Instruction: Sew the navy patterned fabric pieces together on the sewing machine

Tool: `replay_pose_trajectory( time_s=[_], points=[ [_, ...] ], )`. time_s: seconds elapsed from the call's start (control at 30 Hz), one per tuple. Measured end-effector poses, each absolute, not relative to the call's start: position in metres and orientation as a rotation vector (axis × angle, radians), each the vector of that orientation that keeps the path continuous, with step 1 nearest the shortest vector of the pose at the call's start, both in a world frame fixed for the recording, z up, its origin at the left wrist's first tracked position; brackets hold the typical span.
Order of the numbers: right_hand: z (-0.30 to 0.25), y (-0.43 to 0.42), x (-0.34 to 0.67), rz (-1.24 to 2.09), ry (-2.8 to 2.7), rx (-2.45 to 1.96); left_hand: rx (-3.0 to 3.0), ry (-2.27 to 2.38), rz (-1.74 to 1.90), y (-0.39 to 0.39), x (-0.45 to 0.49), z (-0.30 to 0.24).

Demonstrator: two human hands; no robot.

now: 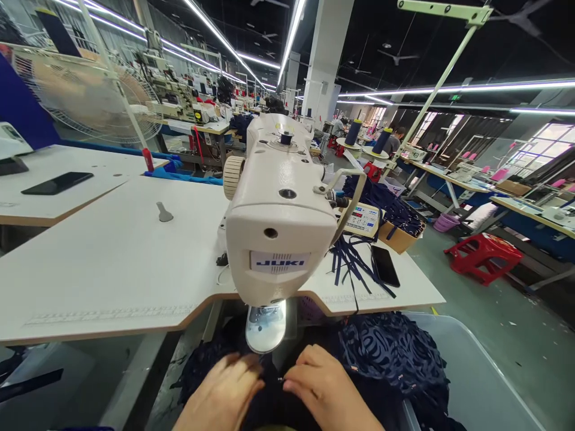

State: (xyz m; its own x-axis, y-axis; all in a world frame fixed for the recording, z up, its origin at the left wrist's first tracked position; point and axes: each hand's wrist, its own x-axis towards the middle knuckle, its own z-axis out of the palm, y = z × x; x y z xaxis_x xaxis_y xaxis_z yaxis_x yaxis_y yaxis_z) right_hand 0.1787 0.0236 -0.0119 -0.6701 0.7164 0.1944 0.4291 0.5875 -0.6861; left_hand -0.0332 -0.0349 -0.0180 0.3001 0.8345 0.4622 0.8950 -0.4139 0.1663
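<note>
A cream sewing machine [278, 203] stands in front of me, its head over a dark navy lace garment [390, 353]. Both my hands lie on the navy fabric just below the needle area. My left hand [222, 392] is slightly blurred, its fingers bent down onto the cloth. My right hand [326, 389] presses on the cloth with its fingers curled and pinched together at a seam near the needle. The needle itself is hidden under the machine head.
White work table [112, 263] spreads left. A black phone [385, 265], navy strips [348, 257] and a control panel [362, 218] lie right of the machine. Grey bin [476, 383] at right, red stool [483, 254] on the floor, a fan [85, 96] far left, other workstations behind.
</note>
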Motion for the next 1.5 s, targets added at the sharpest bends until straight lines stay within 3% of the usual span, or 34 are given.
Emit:
replay_pose_trajectory(
  time_s=[0.13,0.3,0.43,0.6,0.73,0.93,1.1,1.33,1.5],
  points=[
    [-0.030,0.028,0.182,1.457,-1.742,-1.084,-2.406,-1.857,-0.756,-0.037,-0.042,-0.046],
    [-0.049,0.016,0.162,1.821,-1.152,-0.838,-2.768,-2.374,-1.336,-0.035,-0.019,-0.055],
    [-0.055,0.009,0.155,1.713,-1.256,-0.887,-2.526,-2.747,-1.737,-0.031,-0.007,-0.052],
    [-0.047,0.007,0.165,1.332,-1.720,-0.938,-2.467,-2.825,-1.722,-0.033,-0.008,-0.043],
    [-0.035,0.011,0.167,1.439,-1.833,-0.802,-2.622,-2.659,-1.422,-0.034,-0.005,-0.031],
    [-0.041,0.009,0.156,1.710,-1.268,-0.809,-2.767,-2.417,-1.332,-0.034,-0.002,-0.031],
    [-0.048,0.006,0.157,1.562,-1.384,-0.935,-2.679,-2.351,-1.226,-0.036,-0.005,-0.040],
    [-0.050,0.002,0.158,1.379,-1.424,-0.930,-2.621,-1.968,-1.337,-0.039,-0.003,-0.033],
    [-0.056,-0.001,0.156,1.340,-1.414,-0.829,-2.491,-1.707,-1.224,-0.039,0.000,-0.024]
  ],
)
